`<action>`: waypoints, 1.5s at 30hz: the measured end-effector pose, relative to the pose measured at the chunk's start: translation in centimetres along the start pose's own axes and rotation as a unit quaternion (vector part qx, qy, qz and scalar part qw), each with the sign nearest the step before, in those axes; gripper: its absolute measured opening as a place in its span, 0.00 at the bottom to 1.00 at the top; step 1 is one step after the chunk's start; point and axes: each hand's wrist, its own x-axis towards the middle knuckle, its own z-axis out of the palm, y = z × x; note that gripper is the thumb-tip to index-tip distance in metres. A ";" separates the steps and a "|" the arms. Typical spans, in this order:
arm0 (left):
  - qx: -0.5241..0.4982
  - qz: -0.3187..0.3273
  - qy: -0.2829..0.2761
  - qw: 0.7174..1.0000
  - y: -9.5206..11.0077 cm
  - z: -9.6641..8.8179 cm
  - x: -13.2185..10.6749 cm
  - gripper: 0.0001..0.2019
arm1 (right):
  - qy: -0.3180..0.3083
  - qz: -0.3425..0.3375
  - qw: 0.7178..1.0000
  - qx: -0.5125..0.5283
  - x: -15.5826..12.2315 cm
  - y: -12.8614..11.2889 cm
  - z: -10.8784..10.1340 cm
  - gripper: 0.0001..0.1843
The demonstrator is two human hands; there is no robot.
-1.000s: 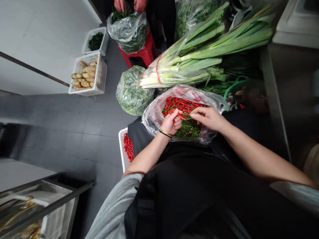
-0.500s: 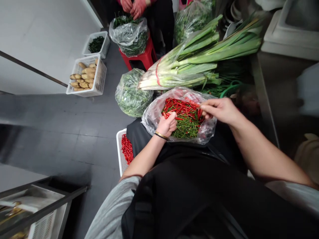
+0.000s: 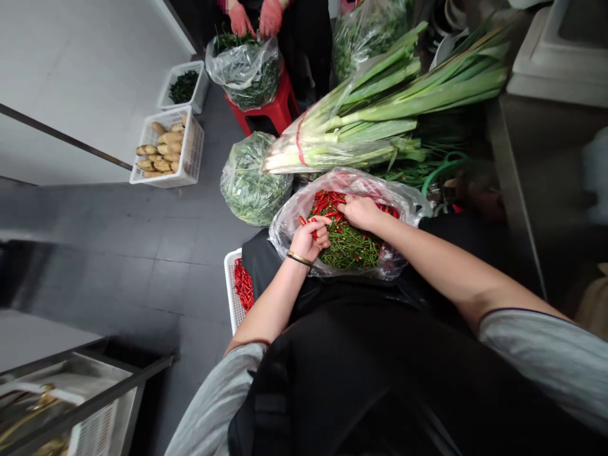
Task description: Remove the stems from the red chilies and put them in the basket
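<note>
A clear plastic bag [image 3: 289, 218] rests open on my lap, holding red chili peppers [image 3: 325, 201] toward its far side and a heap of green chili stems [image 3: 351, 248] nearer me. My left hand [image 3: 311, 239] is closed around a few red chili peppers, whose tips poke out past the thumb and index finger. Just to its right, my right hand [image 3: 365, 213] reaches into the bag, fingertips pinched at a red chili pepper near the left hand. The inner side of the right hand's fingers is partly hidden.
A white basket [image 3: 228, 285] with red chilies stands by my left leg. Beyond the bag lie wrapped leeks [image 3: 342, 126] and a bag of greens [image 3: 256, 180]. A co-worker's pink-gloved hands [image 3: 256, 18] work over another bag on a red stool [image 3: 280, 107]. Metal counter [image 3: 515, 190] at right.
My right hand has moved left and down from the bag's right side to beside my left hand. My left hand has shifted slightly left. The co-worker's gloved hands have moved apart.
</note>
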 end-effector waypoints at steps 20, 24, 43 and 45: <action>0.003 -0.011 0.000 1.000 -3.7 1.4 -1.4 0.19 | 0.119 -0.227 0.902 0.349 -8.8 -3.9 1.0 0.20; -0.003 -0.029 -0.035 0.999 -1.8 0.6 -1.5 0.17 | 0.025 -0.205 0.937 0.283 -6.8 -1.0 -0.3 0.18; 0.126 0.120 0.053 0.983 -4.0 1.1 -0.3 0.25 | 0.062 -0.035 0.933 0.353 -6.4 -3.4 1.6 0.16; 0.119 0.115 0.047 0.985 -4.4 1.1 -0.5 0.24 | -0.013 -0.046 0.895 0.443 -6.5 -3.1 1.6 0.17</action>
